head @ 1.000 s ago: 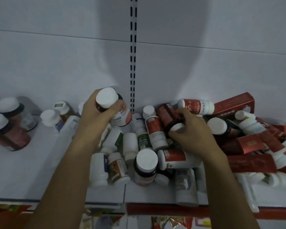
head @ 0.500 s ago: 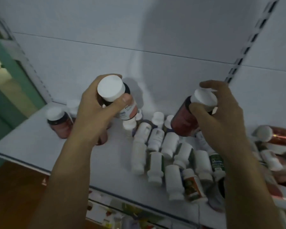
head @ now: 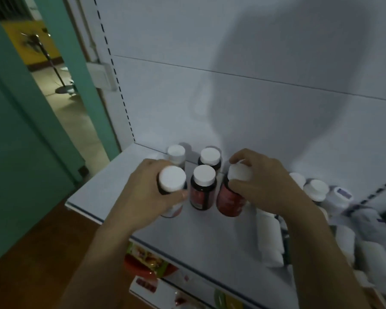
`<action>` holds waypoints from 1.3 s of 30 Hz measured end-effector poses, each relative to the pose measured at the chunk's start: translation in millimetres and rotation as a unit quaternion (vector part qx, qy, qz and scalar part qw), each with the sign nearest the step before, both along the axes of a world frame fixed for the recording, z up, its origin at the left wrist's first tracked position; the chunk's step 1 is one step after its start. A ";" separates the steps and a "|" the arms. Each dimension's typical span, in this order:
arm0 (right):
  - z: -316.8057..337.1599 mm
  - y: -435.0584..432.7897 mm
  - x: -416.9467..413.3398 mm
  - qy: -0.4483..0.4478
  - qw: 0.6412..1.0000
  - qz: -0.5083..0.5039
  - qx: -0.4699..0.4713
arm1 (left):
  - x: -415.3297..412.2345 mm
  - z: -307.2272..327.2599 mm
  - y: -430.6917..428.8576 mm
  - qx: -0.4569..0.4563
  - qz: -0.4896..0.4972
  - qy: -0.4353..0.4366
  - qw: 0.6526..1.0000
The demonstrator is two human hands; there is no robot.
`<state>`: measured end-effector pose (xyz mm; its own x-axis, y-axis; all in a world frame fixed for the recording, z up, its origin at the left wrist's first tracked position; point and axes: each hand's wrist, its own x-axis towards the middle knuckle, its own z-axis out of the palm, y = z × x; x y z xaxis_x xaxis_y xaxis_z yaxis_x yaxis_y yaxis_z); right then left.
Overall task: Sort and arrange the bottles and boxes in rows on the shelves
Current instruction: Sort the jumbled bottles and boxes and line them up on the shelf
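The left bottle (head: 173, 180) and the red bottle (head: 229, 202), both white-capped and upright, flank a dark bottle (head: 202, 190) near the left end of the shelf (head: 107, 195). The left grip (head: 147, 194) is curled round the left bottle. The right grip (head: 265, 188) clasps the red bottle's cap. Two back bottles (head: 210, 157) stand behind, and white bottles (head: 270, 237) lie heaped at the right

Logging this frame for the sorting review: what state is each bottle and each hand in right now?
left hand: gripping the left bottle
right hand: gripping the right bottle at its cap
left bottle: capped, upright, held
right bottle: capped, held
middle bottle: capped, upright, free on the shelf
back bottles: capped, upright
white bottles: lying on their sides
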<state>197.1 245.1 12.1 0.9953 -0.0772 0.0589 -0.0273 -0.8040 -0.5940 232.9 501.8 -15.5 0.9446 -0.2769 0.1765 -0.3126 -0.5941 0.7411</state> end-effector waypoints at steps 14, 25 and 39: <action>5.5 -13.4 16.6 -0.031 0.997 -0.076 -0.008 | 67.1 38.4 -8.0 0.257 -0.115 -0.090 0.955; 38.3 -137.5 -100.5 0.104 0.959 -0.229 -0.134 | 56.0 74.0 -163.5 0.459 -0.302 -0.185 0.814; 48.7 -356.5 -378.6 0.091 0.873 -0.452 -0.156 | -97.4 69.5 -429.9 0.425 -0.421 -0.226 0.769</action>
<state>-181.5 -111.4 60.8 0.5306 -0.8452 0.0638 -0.8064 -0.5266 -0.2692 135.5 71.9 54.1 0.2633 -0.9533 -0.1477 -0.9629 -0.2502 -0.1011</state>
